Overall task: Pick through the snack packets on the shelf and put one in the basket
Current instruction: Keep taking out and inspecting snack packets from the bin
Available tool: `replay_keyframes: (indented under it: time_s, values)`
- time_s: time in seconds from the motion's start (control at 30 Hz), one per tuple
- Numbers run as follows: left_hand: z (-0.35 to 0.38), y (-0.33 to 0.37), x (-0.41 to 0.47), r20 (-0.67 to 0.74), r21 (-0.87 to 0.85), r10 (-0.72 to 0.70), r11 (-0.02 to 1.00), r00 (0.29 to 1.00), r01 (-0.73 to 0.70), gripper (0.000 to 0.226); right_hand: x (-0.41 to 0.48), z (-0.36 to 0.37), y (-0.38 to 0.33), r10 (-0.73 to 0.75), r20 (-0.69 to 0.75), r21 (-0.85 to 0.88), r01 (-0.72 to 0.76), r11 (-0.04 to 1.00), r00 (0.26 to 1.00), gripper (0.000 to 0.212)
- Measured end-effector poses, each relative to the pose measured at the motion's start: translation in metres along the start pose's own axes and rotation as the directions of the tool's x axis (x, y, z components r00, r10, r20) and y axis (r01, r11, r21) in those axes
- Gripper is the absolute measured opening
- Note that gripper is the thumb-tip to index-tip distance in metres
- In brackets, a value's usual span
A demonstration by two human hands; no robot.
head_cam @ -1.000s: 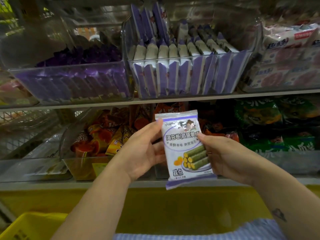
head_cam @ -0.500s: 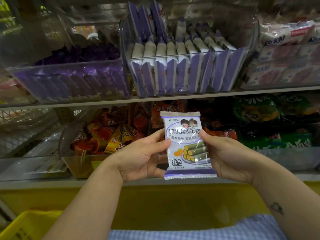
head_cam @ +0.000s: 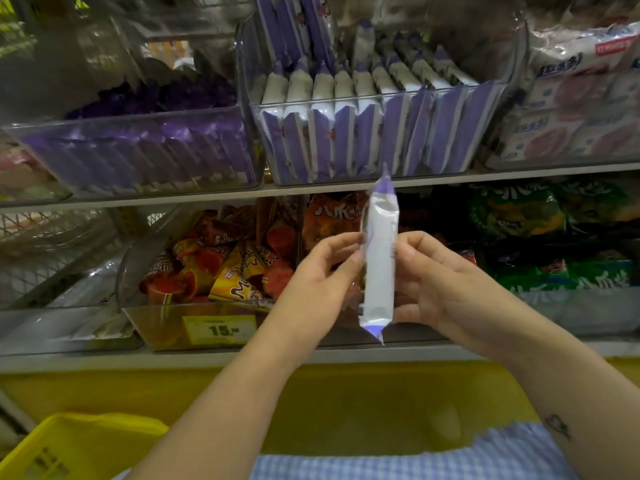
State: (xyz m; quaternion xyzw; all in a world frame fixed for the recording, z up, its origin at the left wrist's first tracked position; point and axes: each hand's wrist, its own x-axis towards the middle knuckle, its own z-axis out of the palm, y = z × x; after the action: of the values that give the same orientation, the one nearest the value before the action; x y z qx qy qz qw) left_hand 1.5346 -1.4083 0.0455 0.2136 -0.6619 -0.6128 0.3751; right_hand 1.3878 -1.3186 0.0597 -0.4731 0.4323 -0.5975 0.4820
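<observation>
A white and purple snack packet point(head_cam: 378, 261) stands upright and edge-on to me in front of the lower shelf. My left hand point(head_cam: 320, 275) pinches its left side and my right hand point(head_cam: 438, 282) holds its right side. Above it, a clear bin point(head_cam: 381, 98) holds several packets of the same kind standing in rows. A corner of the yellow basket point(head_cam: 72, 445) shows at the bottom left, below my left forearm.
A clear bin of dark purple packets point(head_cam: 138, 147) sits upper left, pink and white packs point(head_cam: 581, 98) upper right. On the lower shelf are orange and red snacks point(head_cam: 214, 268) behind a price tag point(head_cam: 220, 329) and green bags point(head_cam: 540, 244). A yellow panel point(head_cam: 346, 403) runs below.
The packet, held face-on to me before, has been turned edge-on between both hands and sits slightly higher. Both hands kept their hold.
</observation>
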Motion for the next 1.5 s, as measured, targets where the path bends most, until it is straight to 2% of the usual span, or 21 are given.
replay_keyframes:
  time_s: [0.07, 0.13, 0.23, 0.43, 0.5, 0.57, 0.67, 0.77, 0.83, 0.9, 1.0, 1.07, 1.13, 1.2, 1.27, 1.33, 1.43, 1.5]
  values:
    - [-0.001, 0.004, -0.001, 0.124, -0.199, -0.089, 0.973, 0.988, 0.112, 0.036, -0.001, -0.001, 0.0, -0.003, -0.014, -0.026, 0.003, 1.0, 1.0, 0.043]
    - [-0.004, 0.009, -0.004, 0.218, -0.274, -0.099, 0.949, 0.971, 0.158, 0.043, 0.0, -0.003, 0.0, 0.0, -0.049, -0.018, 0.0, 1.0, 0.999, 0.044]
    - [-0.007, 0.014, -0.008, 0.32, -0.33, -0.103, 0.92, 0.942, 0.212, 0.047, 0.002, -0.007, 0.003, -0.007, -0.121, -0.007, 0.006, 1.0, 0.993, 0.046]
    - [-0.017, 0.016, -0.008, 0.406, -0.374, -0.044, 0.903, 0.913, 0.21, 0.048, 0.005, -0.011, 0.004, -0.033, -0.149, -0.137, 0.012, 0.991, 0.988, 0.075]
    - [-0.021, 0.017, -0.007, 0.418, -0.364, -0.025, 0.911, 0.908, 0.192, 0.052, 0.004, -0.013, 0.004, -0.041, -0.12, -0.202, 0.016, 0.979, 0.992, 0.068]
    - [-0.024, 0.017, -0.007, 0.448, -0.299, -0.02, 0.939, 0.894, 0.17, 0.058, 0.003, -0.014, 0.005, -0.052, -0.088, -0.289, 0.025, 0.957, 0.995, 0.054]
    - [-0.021, 0.015, -0.007, 0.4, -0.201, -0.017, 0.974, 0.916, 0.106, 0.053, 0.004, -0.012, 0.007, -0.105, -0.117, -0.368, 0.054, 0.928, 0.988, 0.05]
    - [-0.017, 0.013, -0.005, 0.179, -0.104, 0.055, 0.994, 0.982, -0.036, 0.037, 0.006, -0.008, 0.01, -0.205, -0.148, -0.521, 0.1, 0.848, 0.968, 0.043]
    - [-0.019, 0.012, -0.003, 0.044, 0.005, 0.138, 0.99, 0.989, -0.138, 0.038, 0.007, -0.005, 0.011, -0.287, -0.146, -0.658, 0.124, 0.743, 0.947, 0.035]
    - [-0.025, 0.013, -0.003, -0.019, 0.161, 0.228, 0.962, 0.973, -0.222, 0.041, 0.006, -0.003, 0.012, -0.365, -0.127, -0.742, 0.156, 0.652, 0.922, 0.034]
    - [-0.038, 0.017, -0.003, 0.029, 0.471, 0.346, 0.823, 0.938, -0.318, 0.047, 0.004, -0.002, 0.01, -0.457, -0.106, -0.81, 0.19, 0.555, 0.883, 0.035]
    - [-0.041, 0.017, -0.003, 0.102, 0.591, 0.377, 0.722, 0.921, -0.361, 0.051, 0.003, 0.002, 0.01, -0.513, -0.048, -0.871, 0.216, 0.442, 0.857, 0.039]
    - [-0.039, 0.016, -0.003, 0.143, 0.581, 0.346, 0.729, 0.927, -0.361, 0.048, 0.003, 0.007, 0.01, -0.558, 0.02, -0.906, 0.251, 0.341, 0.83, 0.042]
    - [-0.039, 0.016, -0.003, 0.173, 0.467, 0.331, 0.802, 0.928, -0.373, 0.039, 0.004, 0.008, 0.008, -0.585, 0.057, -0.91, 0.283, 0.303, 0.809, 0.046]
    - [-0.043, 0.02, -0.002, 0.158, 0.349, 0.347, 0.856, 0.924, -0.381, 0.031, 0.003, 0.004, 0.003, -0.58, 0.049, -0.896, 0.292, 0.334, 0.813, 0.054]
    - [-0.052, 0.025, -0.001, 0.095, 0.23, 0.346, 0.905, 0.933, -0.359, 0.029, 0.002, -0.003, -0.001, -0.512, -0.02, -0.852, 0.253, 0.458, 0.859, 0.058]
    - [-0.066, 0.023, 0.003, 0.02, 0.145, 0.31, 0.94, 0.95, -0.31, 0.03, 0.001, -0.012, -0.003, -0.43, -0.093, -0.676, 0.26, 0.689, 0.898, 0.037]
    - [-0.069, 0.021, 0.004, 0.01, 0.084, 0.277, 0.957, 0.961, -0.277, 0.031, 0.001, -0.013, -0.005, -0.446, -0.105, -0.6, 0.301, 0.742, 0.889, 0.019]
